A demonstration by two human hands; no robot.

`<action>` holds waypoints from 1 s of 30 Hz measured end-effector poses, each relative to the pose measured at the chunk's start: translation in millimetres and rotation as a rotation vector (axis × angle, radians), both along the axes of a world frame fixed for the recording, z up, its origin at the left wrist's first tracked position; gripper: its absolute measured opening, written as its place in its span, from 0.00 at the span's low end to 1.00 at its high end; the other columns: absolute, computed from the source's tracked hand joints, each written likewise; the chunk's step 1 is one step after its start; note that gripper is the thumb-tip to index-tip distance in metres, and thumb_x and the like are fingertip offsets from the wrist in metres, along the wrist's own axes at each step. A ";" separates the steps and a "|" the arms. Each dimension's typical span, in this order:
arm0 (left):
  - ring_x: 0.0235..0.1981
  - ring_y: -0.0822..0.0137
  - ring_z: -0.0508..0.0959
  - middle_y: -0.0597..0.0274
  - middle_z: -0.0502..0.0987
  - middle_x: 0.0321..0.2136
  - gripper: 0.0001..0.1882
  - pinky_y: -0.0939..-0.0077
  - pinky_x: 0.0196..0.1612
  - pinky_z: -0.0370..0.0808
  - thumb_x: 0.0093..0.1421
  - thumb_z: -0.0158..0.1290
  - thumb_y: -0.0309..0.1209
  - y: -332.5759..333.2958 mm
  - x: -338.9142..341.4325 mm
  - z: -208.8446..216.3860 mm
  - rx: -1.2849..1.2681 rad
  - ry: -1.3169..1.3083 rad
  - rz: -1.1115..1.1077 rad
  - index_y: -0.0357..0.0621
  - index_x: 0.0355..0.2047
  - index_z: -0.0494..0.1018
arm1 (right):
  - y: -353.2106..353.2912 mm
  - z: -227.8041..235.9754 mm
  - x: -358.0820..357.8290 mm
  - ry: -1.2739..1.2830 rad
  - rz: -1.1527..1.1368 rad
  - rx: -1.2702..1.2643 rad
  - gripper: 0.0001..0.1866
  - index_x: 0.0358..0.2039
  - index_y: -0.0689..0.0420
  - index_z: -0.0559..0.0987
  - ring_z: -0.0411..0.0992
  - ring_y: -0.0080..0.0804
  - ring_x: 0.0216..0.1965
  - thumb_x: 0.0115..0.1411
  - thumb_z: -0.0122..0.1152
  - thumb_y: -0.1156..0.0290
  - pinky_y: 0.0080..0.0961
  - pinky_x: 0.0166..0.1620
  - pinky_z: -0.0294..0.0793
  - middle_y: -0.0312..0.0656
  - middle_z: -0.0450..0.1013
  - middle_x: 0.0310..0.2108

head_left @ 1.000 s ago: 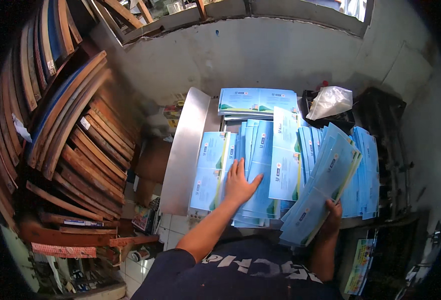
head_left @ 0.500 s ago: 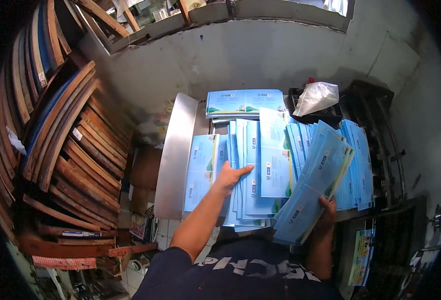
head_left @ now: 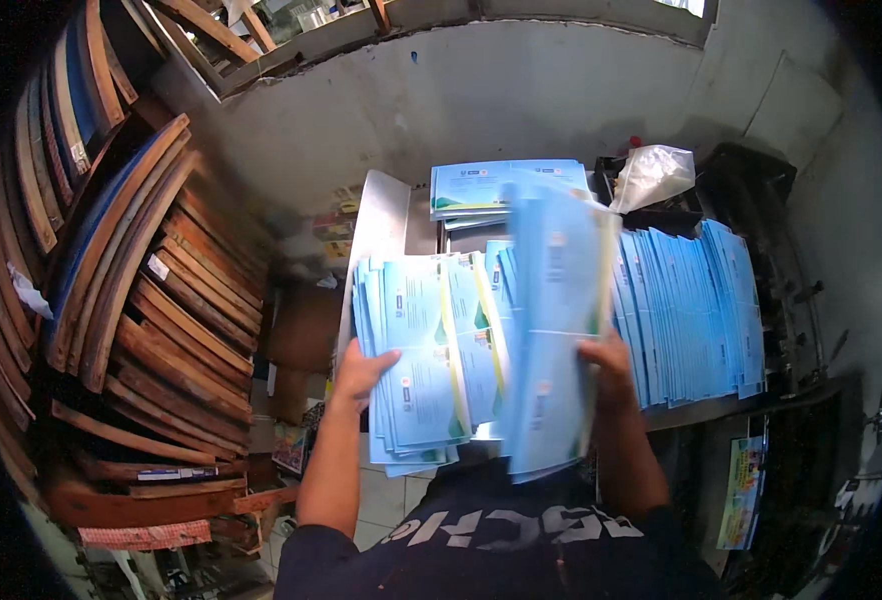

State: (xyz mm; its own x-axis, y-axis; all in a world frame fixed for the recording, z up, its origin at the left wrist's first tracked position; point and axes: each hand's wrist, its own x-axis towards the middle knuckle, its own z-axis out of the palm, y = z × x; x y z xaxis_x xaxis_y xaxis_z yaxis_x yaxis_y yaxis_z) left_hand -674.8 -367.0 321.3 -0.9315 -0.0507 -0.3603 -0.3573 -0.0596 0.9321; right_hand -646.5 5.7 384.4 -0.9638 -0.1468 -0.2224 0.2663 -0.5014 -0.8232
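My left hand [head_left: 361, 372] is closed on the outer edge of a stack of blue printed sheets [head_left: 416, 400], its thumb lying on the top sheet. Toward the middle, my right hand [head_left: 609, 368] grips a thick bundle of the same sheets [head_left: 551, 400] by its right edge. That bundle is raised and tilted, blurred by motion, and hides part of the sheets behind it. More of these sheets [head_left: 478, 310] lie between the two, partly covered. The right hand's fingers are mostly behind the bundle; its thumb shows in front.
A fanned row of blue sheets [head_left: 686, 310] fills the table's right side. Behind lies another stack [head_left: 501, 182], beside a black tray [head_left: 661, 217] with a clear plastic bag [head_left: 653, 175]. A metal panel [head_left: 381, 215] borders the left. Wooden frames [head_left: 176, 330] crowd the far-left rack.
My left hand has moved left and lower, now gripping the left stack by its outer edge. My right hand has brought its bundle left and turned it more upright.
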 end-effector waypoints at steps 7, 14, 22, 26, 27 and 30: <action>0.44 0.62 0.77 0.55 0.76 0.45 0.21 0.69 0.47 0.76 0.66 0.51 0.37 9.3 -5.2 3.1 0.533 -0.120 0.126 0.34 0.53 0.66 | -135.6 -88.0 -34.8 0.356 0.305 1.092 0.41 0.63 0.65 0.59 0.67 0.53 0.57 0.54 0.68 0.62 0.36 0.58 0.67 0.63 0.66 0.54; 0.41 0.61 0.78 0.52 0.77 0.42 0.30 0.67 0.45 0.77 0.48 0.66 0.23 9.8 9.8 -8.7 -0.066 0.043 0.164 0.31 0.50 0.65 | -126.8 -46.4 -42.7 0.057 0.499 0.778 0.43 0.63 0.66 0.60 0.66 0.53 0.57 0.51 0.71 0.64 0.40 0.61 0.63 0.62 0.62 0.58; 0.45 0.59 0.78 0.53 0.75 0.46 0.31 0.64 0.51 0.75 0.50 0.62 0.19 -2.5 55.1 20.2 0.339 0.249 0.094 0.37 0.55 0.64 | -104.3 -72.8 -50.4 0.110 0.261 0.198 0.20 0.48 0.65 0.75 0.71 0.30 0.45 0.58 0.66 0.68 0.28 0.51 0.68 0.40 0.75 0.41; 0.48 0.57 0.76 0.52 0.74 0.46 0.30 0.63 0.51 0.75 0.52 0.61 0.19 -4.9 49.4 12.2 0.290 0.199 0.050 0.35 0.55 0.64 | -83.8 -23.8 -48.5 0.209 0.053 0.966 0.13 0.45 0.59 0.79 0.75 0.36 0.38 0.62 0.57 0.67 0.35 0.43 0.74 0.47 0.78 0.34; 0.48 0.57 0.76 0.52 0.74 0.46 0.30 0.63 0.51 0.75 0.52 0.61 0.19 -3.0 47.0 12.1 0.297 0.204 0.053 0.35 0.55 0.64 | -63.4 -17.9 -50.5 0.157 -0.078 0.941 0.13 0.44 0.60 0.78 0.76 0.36 0.35 0.63 0.54 0.68 0.35 0.42 0.74 0.46 0.78 0.32; 0.47 0.59 0.77 0.52 0.74 0.47 0.29 0.66 0.51 0.75 0.53 0.61 0.20 -2.1 47.2 5.3 0.341 0.237 0.094 0.33 0.55 0.64 | -16.6 26.7 -47.9 0.148 -0.270 0.551 0.16 0.45 0.62 0.76 0.78 0.32 0.37 0.61 0.60 0.65 0.33 0.41 0.78 0.44 0.79 0.37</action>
